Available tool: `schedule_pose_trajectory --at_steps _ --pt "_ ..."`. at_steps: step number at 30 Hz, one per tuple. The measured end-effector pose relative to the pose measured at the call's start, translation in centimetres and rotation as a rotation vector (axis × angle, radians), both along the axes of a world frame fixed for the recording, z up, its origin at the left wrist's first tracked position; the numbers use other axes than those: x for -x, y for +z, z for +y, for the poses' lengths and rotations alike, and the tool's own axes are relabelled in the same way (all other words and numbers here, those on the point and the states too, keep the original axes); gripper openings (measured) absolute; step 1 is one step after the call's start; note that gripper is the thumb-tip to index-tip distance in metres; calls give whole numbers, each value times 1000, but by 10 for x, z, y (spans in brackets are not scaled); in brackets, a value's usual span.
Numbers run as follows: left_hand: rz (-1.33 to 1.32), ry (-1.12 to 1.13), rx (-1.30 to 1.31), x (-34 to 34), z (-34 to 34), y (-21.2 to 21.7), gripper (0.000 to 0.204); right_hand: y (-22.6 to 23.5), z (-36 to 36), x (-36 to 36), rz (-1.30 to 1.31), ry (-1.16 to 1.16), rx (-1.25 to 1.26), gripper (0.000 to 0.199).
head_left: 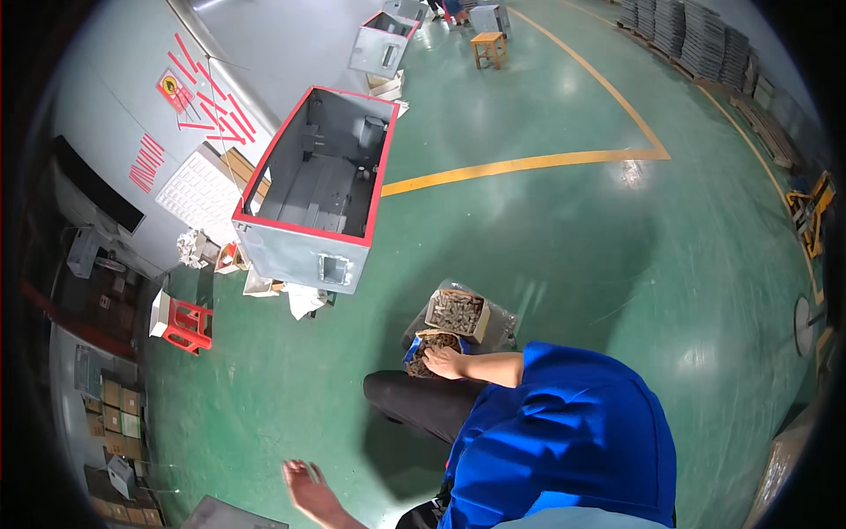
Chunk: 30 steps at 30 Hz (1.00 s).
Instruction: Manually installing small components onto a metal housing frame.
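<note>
My right hand (443, 362) reaches into a blue-edged open box (409, 353) of small brownish pieces (423, 367). Its fingers are bunched and bent down among them, so their tips and anything in them are hidden. Right behind stands an open carton (480, 324) filled with small greyish pieces (457, 310), too small to name. Both boxes rest on a low support with clear plastic (502, 324) around it, beside my knee. Well apart from them, my left hand (306, 490) hangs out at the lower left, open and empty, a little blurred.
A grey metal cabinet (304, 251) with red-edged opening stands ahead on the left. Beyond it are a similar cabinet (377, 55) and a wooden stool (487, 50). A red stool (188, 326) stands at left. Yellow lines (529, 162) cross the green floor; stacked grey panels (670, 31) stand far right.
</note>
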<state>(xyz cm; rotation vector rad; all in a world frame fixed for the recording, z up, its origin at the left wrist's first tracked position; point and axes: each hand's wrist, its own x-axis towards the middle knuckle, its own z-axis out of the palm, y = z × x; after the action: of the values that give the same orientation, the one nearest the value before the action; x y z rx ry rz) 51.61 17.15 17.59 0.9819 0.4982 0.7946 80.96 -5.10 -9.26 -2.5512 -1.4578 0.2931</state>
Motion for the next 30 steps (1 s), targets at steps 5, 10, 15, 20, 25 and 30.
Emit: schedule_pose_trajectory --at_steps 5,10,15,20,25,30 --pt "-324 -72 603 107 14 -243 29 -8 11 5 -113 -44 -29 32" --pt "52 -734 844 155 -36 -355 24 -5 18 2 -37 19 -12 35" --pt "315 -331 887 107 -60 -372 24 -52 14 -25 -26 68 -116 26" --pt "371 -236 838 115 -56 -371 24 8 23 -16 398 -84 47 18" --pt "385 -211 806 107 -59 -378 25 7 12 -43 963 -358 -133 20" --pt "390 -144 794 115 -71 -382 25 9 -1 -54 1818 -394 -464 15"
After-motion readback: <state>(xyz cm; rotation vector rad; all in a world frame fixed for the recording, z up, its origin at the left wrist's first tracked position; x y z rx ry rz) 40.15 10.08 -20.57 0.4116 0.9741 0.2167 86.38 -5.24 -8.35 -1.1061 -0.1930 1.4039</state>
